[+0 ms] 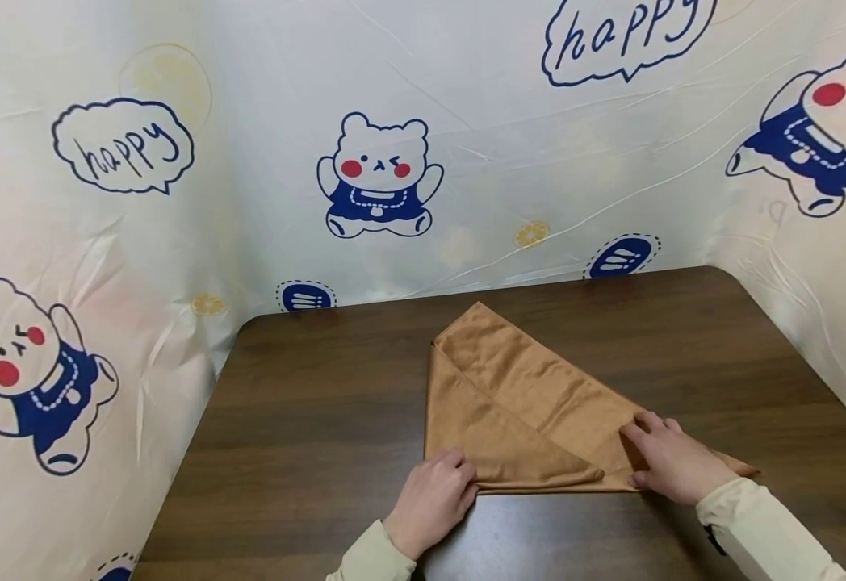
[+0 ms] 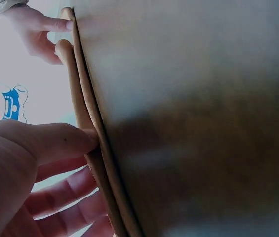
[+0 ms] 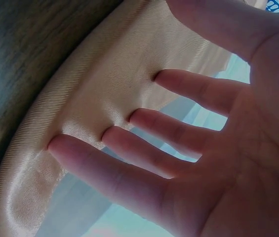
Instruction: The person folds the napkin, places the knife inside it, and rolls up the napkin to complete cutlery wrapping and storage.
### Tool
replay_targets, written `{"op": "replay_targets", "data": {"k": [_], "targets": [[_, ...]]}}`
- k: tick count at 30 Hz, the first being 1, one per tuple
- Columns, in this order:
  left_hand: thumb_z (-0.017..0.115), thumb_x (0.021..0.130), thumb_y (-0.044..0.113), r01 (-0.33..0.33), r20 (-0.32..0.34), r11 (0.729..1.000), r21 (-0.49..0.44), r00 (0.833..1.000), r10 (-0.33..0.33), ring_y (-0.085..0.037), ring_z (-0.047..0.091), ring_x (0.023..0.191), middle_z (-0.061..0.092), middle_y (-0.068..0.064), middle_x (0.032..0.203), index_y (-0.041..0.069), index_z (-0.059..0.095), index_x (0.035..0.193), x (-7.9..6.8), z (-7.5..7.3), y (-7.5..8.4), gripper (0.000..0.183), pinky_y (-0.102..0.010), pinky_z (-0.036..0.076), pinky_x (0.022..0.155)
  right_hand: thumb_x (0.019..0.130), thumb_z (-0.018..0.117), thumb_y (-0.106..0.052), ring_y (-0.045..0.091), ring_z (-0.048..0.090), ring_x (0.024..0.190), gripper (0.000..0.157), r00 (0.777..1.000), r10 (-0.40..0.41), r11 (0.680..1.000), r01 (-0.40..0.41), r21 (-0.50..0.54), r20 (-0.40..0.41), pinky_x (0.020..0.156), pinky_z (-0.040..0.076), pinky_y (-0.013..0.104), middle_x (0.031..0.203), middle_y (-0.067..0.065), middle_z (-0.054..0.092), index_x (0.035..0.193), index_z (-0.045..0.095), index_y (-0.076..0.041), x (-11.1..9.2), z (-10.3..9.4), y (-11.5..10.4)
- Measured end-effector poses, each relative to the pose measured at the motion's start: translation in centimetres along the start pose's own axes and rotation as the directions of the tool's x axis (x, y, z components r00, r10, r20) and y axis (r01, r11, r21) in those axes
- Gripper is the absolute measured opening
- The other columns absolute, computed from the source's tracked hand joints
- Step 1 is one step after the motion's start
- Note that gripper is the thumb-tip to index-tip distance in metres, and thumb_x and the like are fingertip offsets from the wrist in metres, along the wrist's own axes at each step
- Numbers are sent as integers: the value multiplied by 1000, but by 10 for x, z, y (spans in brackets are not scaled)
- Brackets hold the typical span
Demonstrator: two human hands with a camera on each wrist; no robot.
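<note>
A copper-brown satin cloth point(image 1: 532, 387) lies folded on the table, with one triangular flap on top and a pointed corner stretching to the right. At its near left corner, my left hand point(image 1: 433, 500) holds the layered edge. The left wrist view shows the thumb point(image 2: 75, 138) against that edge, while the fingers reach over the top. Farther right, my right hand point(image 1: 673, 460) rests on the cloth with spread fingers. In the right wrist view, fingertips press small dents into the fabric point(image 3: 109, 64); the thumb's tip is out of frame.
The dark wooden table point(image 1: 307, 420) has rounded far corners. Behind it and along both sides hangs a pale curtain point(image 1: 249, 161) printed with bears, lemon slices and speech bubbles. Light-coloured sleeves point(image 1: 764, 524) cover both forearms.
</note>
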State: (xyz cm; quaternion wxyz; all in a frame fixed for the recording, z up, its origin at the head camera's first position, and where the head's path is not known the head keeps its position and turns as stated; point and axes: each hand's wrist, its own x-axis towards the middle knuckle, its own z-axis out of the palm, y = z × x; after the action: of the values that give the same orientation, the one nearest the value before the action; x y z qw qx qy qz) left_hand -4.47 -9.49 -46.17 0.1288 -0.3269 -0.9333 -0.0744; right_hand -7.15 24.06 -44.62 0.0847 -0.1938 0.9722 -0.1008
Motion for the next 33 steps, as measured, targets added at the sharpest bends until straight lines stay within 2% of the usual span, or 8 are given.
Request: {"op": "replay_targets", "data": {"k": [8, 15, 19, 25, 29, 33], "targets": [[69, 76, 25, -12, 69, 999, -31, 997, 14, -7, 48, 62, 48, 8, 69, 22, 58, 67, -3, -3, -3, 15, -23, 37, 52, 60, 79, -29, 44, 49, 92, 57, 1000, 4, 1000, -5, 9, 5, 67, 46, 48, 116, 28, 47, 106, 57, -4, 1, 0, 0], [71, 73, 26, -34, 81, 998, -43, 996, 38, -6, 44, 64, 44, 9, 71, 21, 60, 70, -10, -9, -7, 13, -23, 34, 55, 61, 79, -29, 44, 49, 93, 56, 1000, 5, 1000, -5, 12, -3, 68, 46, 48, 117, 28, 47, 107, 57, -4, 0, 0, -1], [71, 74, 28, -42, 99, 997, -61, 994, 48, -6, 43, 67, 45, 9, 76, 21, 62, 79, -15, -12, -11, 12, -23, 33, 56, 61, 79, -29, 43, 49, 94, 57, 1000, 11, 1000, -11, 14, 0, 68, 46, 48, 116, 27, 48, 107, 57, -4, -1, 0, -1], [67, 77, 34, -91, 174, 994, -68, 979, 102, -11, 49, 90, 51, 3, 102, 19, 62, 102, -25, -20, -18, 29, -31, 43, 70, 63, 78, -31, 43, 49, 94, 57, 1000, 15, 1000, -15, 17, 19, 69, 46, 47, 117, 26, 47, 109, 57, -4, -1, 0, -1], [65, 78, 38, -118, 213, 992, -40, 969, 124, -18, 48, 109, 48, -3, 121, 17, 57, 117, -35, -22, -23, 44, -37, 44, 78, 64, 77, -32, 43, 49, 95, 57, 1000, -1, 1000, 1, 10, 12, 70, 46, 48, 116, 25, 48, 109, 57, -4, -2, 0, 2], [64, 79, 39, -113, 239, 993, -26, 964, 116, -21, 44, 119, 44, -6, 129, 18, 52, 123, -43, -23, -27, 51, -39, 44, 79, 63, 77, -34, 42, 49, 96, 58, 1000, 13, 1000, -13, 4, 4, 68, 46, 48, 115, 23, 48, 109, 57, -5, -6, -1, 6]]}}
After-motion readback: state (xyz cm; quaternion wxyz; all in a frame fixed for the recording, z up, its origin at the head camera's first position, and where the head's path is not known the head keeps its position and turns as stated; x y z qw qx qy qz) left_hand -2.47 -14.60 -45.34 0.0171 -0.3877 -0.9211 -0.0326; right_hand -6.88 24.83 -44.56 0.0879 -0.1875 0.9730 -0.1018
